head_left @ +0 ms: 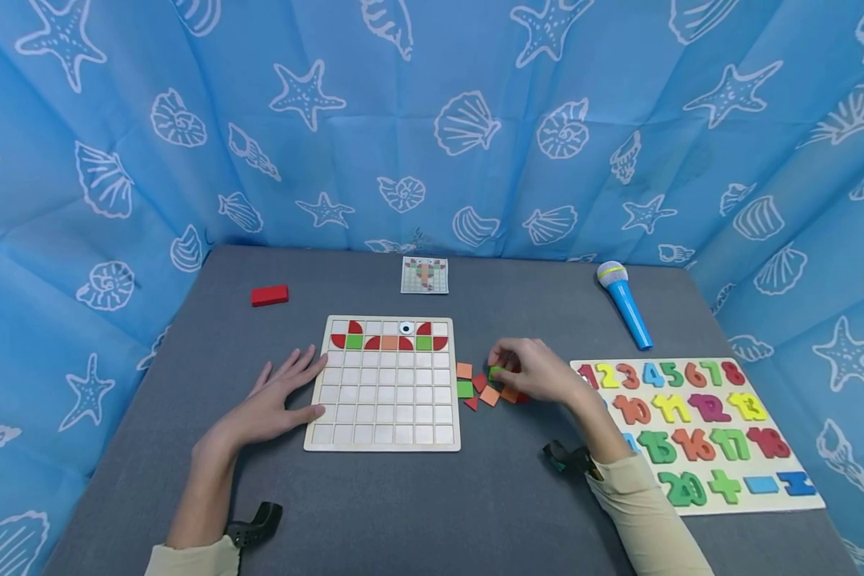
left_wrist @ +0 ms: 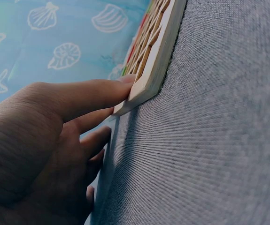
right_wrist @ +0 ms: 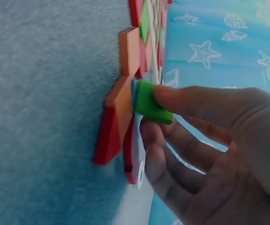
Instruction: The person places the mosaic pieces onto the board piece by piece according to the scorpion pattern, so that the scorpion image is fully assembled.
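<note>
Green and square, a small tile [right_wrist: 151,103] is sitting between the thumb and fingers of the right hand [head_left: 536,370], which is pinching it beside a loose cluster of orange, red and green pieces [head_left: 489,395]. That cluster is lying just right of a wooden grid board [head_left: 382,394], where red quarter-circles, green squares, an orange square and an eye tile [head_left: 406,328] are occupying cells in the top two rows. The left hand [head_left: 274,404] is resting at the board's left side, its fingers extended and clasping nothing, its thumb touching the edge. Beyond the board, a pattern card [head_left: 425,275] is lying flat; a red block [head_left: 270,296] is resting to its left, and a blue toy microphone [head_left: 625,307] is lying farther right, near a number puzzle [head_left: 752,464].
</note>
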Tool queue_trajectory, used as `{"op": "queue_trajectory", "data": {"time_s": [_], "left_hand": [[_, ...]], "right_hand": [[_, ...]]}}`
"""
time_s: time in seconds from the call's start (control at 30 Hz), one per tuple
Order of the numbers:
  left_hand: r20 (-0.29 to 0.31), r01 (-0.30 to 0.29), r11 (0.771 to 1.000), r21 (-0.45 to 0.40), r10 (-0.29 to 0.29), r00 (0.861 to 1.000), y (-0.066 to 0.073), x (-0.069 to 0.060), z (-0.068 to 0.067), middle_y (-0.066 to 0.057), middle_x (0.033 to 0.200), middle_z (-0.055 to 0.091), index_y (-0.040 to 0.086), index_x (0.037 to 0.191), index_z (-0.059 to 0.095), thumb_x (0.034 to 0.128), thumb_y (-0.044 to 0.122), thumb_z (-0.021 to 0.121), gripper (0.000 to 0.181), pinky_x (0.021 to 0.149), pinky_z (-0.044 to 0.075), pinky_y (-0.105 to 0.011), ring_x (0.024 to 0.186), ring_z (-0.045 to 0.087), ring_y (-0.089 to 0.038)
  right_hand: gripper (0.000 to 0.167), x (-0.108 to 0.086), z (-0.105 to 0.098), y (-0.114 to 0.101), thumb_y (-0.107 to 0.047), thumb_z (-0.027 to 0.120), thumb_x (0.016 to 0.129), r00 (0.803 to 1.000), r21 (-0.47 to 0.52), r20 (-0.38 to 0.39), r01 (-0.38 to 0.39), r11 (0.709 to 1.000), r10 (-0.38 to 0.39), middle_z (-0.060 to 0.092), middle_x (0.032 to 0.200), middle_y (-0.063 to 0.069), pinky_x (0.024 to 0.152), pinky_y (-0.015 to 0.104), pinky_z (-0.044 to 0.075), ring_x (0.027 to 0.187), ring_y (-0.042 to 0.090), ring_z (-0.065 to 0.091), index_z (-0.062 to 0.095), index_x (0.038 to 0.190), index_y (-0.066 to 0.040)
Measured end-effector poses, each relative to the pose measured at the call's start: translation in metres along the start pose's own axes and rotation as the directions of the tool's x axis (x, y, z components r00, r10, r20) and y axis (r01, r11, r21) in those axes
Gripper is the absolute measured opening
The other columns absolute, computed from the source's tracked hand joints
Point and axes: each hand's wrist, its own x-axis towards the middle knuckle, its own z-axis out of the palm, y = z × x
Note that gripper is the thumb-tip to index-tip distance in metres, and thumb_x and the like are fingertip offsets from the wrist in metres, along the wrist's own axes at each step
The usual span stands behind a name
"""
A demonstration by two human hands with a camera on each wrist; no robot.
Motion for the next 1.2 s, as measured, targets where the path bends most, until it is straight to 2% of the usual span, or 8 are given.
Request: {"op": "queue_trajectory", "data": {"time_s": [0.17,0.3,0.43,0.6,0.7,0.9,1.07,1.2], "left_hand": [[0.001,0.000,1.000,0.004,0.000,1.000,0.000,0.000,0.000,-0.024,0.181,0.018,0.014,0.172,0.032,0.1009,0.044,0.073,0.087,0.130,-0.009,-0.078,0.169,0.004,-0.053],[0.002,0.001,1.000,0.005,-0.001,1.000,0.000,0.000,0.000,-0.024,0.181,0.018,0.015,0.172,0.032,0.1013,0.045,0.072,0.087,0.130,-0.009,-0.078,0.169,0.004,-0.053],[0.004,0.000,1.000,0.001,0.000,1.000,0.000,0.000,0.000,-0.024,0.182,0.018,0.015,0.172,0.031,0.1015,0.046,0.072,0.087,0.130,-0.009,-0.078,0.169,0.004,-0.053],[0.006,0.002,1.000,0.000,-0.002,1.000,0.000,0.000,0.000,-0.024,0.182,0.017,0.015,0.172,0.031,0.1016,0.046,0.072,0.087,0.130,-0.009,-0.078,0.169,0.004,-0.053],[0.006,0.003,1.000,0.001,-0.003,1.000,0.000,0.000,0.000,-0.024,0.182,0.017,0.015,0.172,0.031,0.1013,0.046,0.073,0.088,0.130,-0.009,-0.078,0.169,0.004,-0.053],[0.008,0.005,1.000,0.001,-0.005,1.000,0.000,0.000,-0.001,-0.023,0.182,0.017,0.015,0.172,0.031,0.1011,0.045,0.073,0.088,0.130,-0.009,-0.077,0.169,0.003,-0.053],[0.012,0.003,1.000,0.000,-0.003,1.000,0.000,0.000,-0.001,-0.022,0.182,0.017,0.016,0.172,0.031,0.1012,0.046,0.073,0.088,0.130,-0.009,-0.078,0.170,0.003,-0.052],[0.006,-0.004,1.000,-0.006,0.004,1.000,-0.001,0.000,0.000,-0.024,0.181,0.018,0.017,0.172,0.032,0.1003,0.046,0.073,0.088,0.129,-0.009,-0.079,0.169,0.004,-0.053]], "right_hand": [[0.015,0.002,0.001,-0.008,-0.008,0.074,0.102,0.998,0.049,-0.055,0.034,0.998,-0.032,0.079,0.105,0.009,0.079,0.025,0.061,0.090,0.016,0.071,0.077,0.116,-0.004],[0.020,0.009,0.009,-0.019,-0.006,0.074,0.101,0.994,0.111,-0.089,0.069,0.991,-0.060,0.081,0.116,0.013,0.088,0.034,0.066,0.101,0.023,0.078,0.078,0.120,-0.003],[0.028,0.018,0.017,-0.032,-0.003,0.074,0.099,0.992,0.177,-0.115,0.080,0.981,-0.060,0.079,0.124,0.018,0.094,0.040,0.067,0.107,0.029,0.079,0.076,0.127,-0.001],[0.031,0.034,0.029,-0.045,-0.002,0.074,0.099,0.992,0.241,-0.115,0.079,0.967,-0.052,0.079,0.124,0.019,0.091,0.036,0.067,0.106,0.029,0.079,0.075,0.129,0.001],[0.029,0.046,0.038,-0.051,-0.003,0.076,0.098,0.992,0.264,-0.108,0.091,0.960,-0.064,0.080,0.118,0.018,0.087,0.031,0.066,0.101,0.025,0.079,0.076,0.126,0.000],[0.024,0.074,0.056,-0.070,-0.004,0.082,0.094,0.988,0.235,-0.086,0.148,0.961,-0.131,0.081,0.102,0.014,0.080,0.023,0.062,0.088,0.013,0.075,0.078,0.117,0.000],[0.024,0.094,0.068,-0.085,-0.005,0.084,0.093,0.985,0.181,-0.054,0.169,0.969,-0.161,0.079,0.100,0.014,0.078,0.021,0.060,0.086,0.012,0.073,0.077,0.116,0.001],[0.024,0.104,0.075,-0.097,-0.006,0.084,0.093,0.989,0.113,-0.028,0.148,0.983,-0.145,0.079,0.097,0.012,0.079,0.021,0.060,0.086,0.013,0.073,0.077,0.115,0.002]]}}
